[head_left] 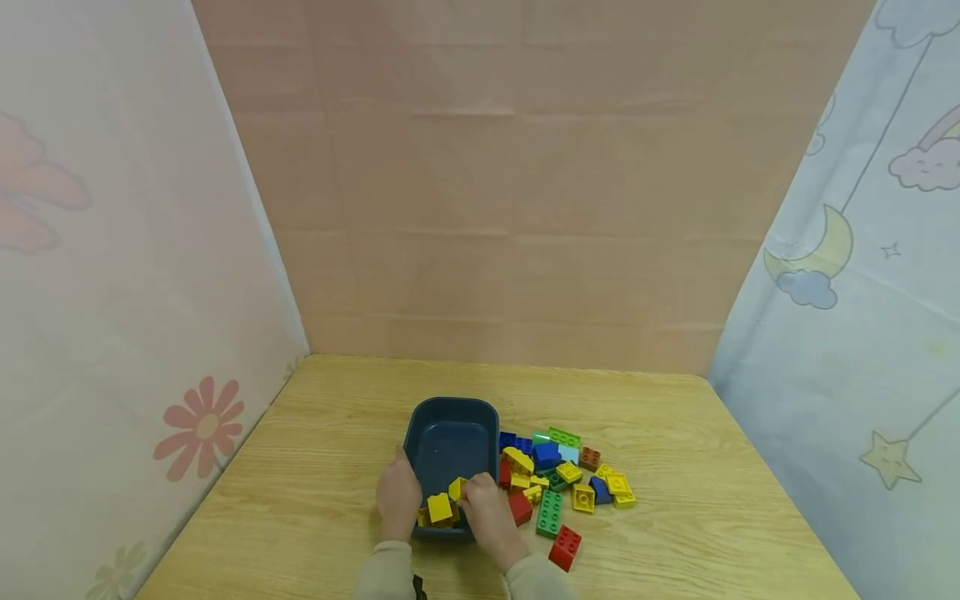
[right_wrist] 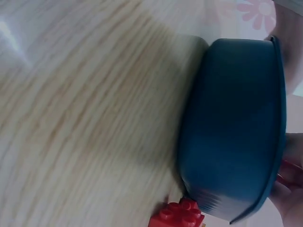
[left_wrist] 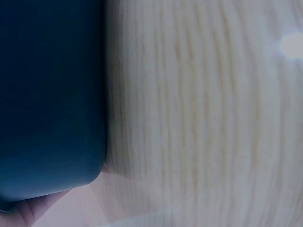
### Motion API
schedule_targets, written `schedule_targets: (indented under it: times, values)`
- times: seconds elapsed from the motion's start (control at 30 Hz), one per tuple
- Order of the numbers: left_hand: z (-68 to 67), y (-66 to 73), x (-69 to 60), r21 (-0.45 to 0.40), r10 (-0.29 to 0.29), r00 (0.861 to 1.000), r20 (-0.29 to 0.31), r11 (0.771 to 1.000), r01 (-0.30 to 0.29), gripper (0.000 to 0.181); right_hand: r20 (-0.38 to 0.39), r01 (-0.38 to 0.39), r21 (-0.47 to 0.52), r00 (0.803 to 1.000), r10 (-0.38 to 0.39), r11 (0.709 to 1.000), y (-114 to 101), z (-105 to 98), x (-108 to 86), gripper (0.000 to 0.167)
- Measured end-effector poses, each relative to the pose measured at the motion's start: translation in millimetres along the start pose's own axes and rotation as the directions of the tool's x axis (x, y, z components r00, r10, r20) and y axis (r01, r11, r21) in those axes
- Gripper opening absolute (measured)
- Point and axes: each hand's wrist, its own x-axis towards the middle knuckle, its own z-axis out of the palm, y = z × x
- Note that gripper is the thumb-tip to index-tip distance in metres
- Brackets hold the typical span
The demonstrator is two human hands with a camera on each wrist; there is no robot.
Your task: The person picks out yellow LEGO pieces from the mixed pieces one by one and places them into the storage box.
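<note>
Head view: a dark blue bin (head_left: 452, 450) stands at lower centre, yellow bricks (head_left: 440, 508) in its lower end; the left hand (head_left: 397, 497) grips its left rim; the right hand (head_left: 489, 515), fingers curled at its right rim, seems to pinch a red piece (right_wrist: 287, 172), mostly hidden; loose bricks (head_left: 550, 512) lie right of it.

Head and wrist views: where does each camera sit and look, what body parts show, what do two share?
Head: on the head, looking forward and down at tub, bricks; left hand, right hand, sleeves show.
Left wrist: on that wrist, facing the tub's outside; a hand's edge shows lower left.
Right wrist: on that wrist, facing tub and red brick; hand parts at right.
Both wrist views share tub and tabletop.
</note>
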Motion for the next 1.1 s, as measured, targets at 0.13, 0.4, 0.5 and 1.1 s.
schedule_targets:
  times: [0.13,0.4,0.5,1.1]
  values:
    - [0.9,-0.1,-0.6,-0.003,0.004,1.000,-0.009,1.000,-0.004,0.043,0.039,0.028,-0.039,0.999,-0.026,0.999,-0.2,4.9,-0.9,0.011]
    - [0.4,0.2,-0.3,0.004,-0.005,1.000,-0.021,1.000,0.005,0.042,0.118,0.038,-0.108,0.993,-0.026,0.993,-1.4,8.8,-0.5,0.012]
    - [0.3,0.2,-0.1,0.006,-0.003,1.000,-0.023,1.000,0.003,0.042,0.135,0.035,-0.097,0.991,-0.021,0.995,-1.0,8.9,0.3,0.012]
    - [0.4,0.2,0.2,0.012,-0.005,1.000,-0.006,1.000,0.005,0.043,0.285,0.101,-0.109,0.956,-0.066,0.989,0.2,7.2,2.8,0.016]
